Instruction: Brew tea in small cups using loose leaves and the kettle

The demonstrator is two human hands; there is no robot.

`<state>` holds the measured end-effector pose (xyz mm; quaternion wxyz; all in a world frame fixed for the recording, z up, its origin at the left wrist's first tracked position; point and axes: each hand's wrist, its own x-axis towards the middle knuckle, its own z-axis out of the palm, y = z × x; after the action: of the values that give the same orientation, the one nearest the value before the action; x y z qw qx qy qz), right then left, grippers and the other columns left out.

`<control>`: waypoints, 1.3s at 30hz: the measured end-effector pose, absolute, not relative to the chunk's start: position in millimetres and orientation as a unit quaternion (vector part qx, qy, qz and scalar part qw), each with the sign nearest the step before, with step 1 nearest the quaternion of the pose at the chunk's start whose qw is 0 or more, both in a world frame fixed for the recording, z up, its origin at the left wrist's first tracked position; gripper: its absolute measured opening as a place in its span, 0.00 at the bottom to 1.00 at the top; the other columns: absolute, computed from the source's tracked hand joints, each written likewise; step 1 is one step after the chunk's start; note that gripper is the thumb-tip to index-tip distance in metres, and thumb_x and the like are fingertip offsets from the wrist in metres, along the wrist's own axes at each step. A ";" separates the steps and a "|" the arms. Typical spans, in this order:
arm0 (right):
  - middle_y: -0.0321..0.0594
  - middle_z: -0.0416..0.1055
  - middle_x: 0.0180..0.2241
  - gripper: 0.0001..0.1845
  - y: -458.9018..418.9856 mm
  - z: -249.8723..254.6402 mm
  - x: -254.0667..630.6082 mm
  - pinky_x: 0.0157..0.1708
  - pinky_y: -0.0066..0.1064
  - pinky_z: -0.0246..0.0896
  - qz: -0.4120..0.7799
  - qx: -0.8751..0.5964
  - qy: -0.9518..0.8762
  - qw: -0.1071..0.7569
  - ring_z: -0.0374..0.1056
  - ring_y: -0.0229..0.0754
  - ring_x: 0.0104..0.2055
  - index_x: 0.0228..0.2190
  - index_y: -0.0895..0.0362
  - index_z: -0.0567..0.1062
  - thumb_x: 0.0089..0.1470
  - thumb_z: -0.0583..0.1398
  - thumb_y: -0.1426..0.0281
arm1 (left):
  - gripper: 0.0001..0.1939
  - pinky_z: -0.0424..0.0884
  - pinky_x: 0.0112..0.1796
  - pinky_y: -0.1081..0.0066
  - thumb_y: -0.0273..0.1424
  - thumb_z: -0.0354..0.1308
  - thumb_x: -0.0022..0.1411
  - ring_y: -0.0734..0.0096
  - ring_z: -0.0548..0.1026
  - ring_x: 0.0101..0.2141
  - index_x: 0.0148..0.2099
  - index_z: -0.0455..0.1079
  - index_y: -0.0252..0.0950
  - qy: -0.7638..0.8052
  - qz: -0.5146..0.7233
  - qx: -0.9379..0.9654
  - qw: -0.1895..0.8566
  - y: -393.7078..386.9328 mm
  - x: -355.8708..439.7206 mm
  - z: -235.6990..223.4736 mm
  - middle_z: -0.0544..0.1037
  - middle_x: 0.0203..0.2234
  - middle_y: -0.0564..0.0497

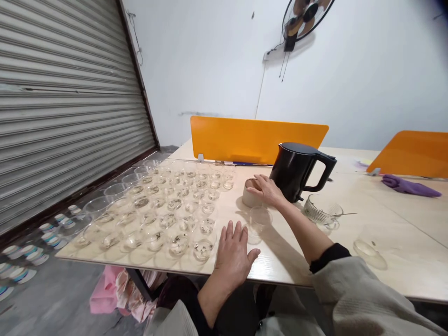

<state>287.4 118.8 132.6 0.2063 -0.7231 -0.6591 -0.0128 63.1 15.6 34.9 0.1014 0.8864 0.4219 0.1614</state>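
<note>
Head view: our left hand (233,254) is palm-down at the counter (280,266), grip wide, near a clear cup (261,218). Our right hand (268,190) overlaps the round container (249,198) beside the black kettle (290,172); grip unclear.

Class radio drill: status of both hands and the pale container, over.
Left hand open, palm down. Right hand open at pale container. Black kettle and clear cup close by.

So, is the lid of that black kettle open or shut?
Shut: the lid lies flat across the black kettle's top.
</note>
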 end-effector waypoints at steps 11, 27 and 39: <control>0.56 0.70 0.57 0.39 113.6 129.5 301.0 0.57 0.42 0.64 -0.042 -0.737 -0.626 0.250 0.70 0.58 0.57 0.63 0.59 0.70 0.60 0.59 0.47 | 0.38 0.50 0.70 0.42 0.52 0.51 0.71 0.39 0.50 0.72 0.72 0.60 0.31 0.419 0.181 0.882 0.115 16.0 63.7 34.1 0.57 0.72 0.38; 0.50 0.72 0.55 0.32 -81.1 130.0 292.7 0.52 0.48 0.69 -0.077 -0.684 -0.668 0.282 0.72 0.58 0.54 0.58 0.53 0.72 0.61 0.60 0.48 | 0.32 0.67 0.64 0.46 0.44 0.57 0.71 0.49 0.66 0.67 0.70 0.60 0.35 0.273 0.381 0.875 0.123 2.7 56.9 22.3 0.70 0.65 0.36; 0.52 0.71 0.56 0.34 -73.6 113.9 218.3 0.49 0.48 0.73 -0.055 -0.652 -0.710 0.259 0.72 0.59 0.54 0.61 0.51 0.71 0.56 0.63 0.53 | 0.52 0.67 0.64 0.51 0.43 0.72 0.54 0.49 0.70 0.64 0.74 0.50 0.40 0.310 0.360 0.816 0.329 -11.1 60.1 41.2 0.68 0.66 0.41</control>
<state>218.3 -73.6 113.9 0.2588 -0.6521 -0.7104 -0.0551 60.1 -11.1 41.2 0.3292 0.8163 0.3097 0.3598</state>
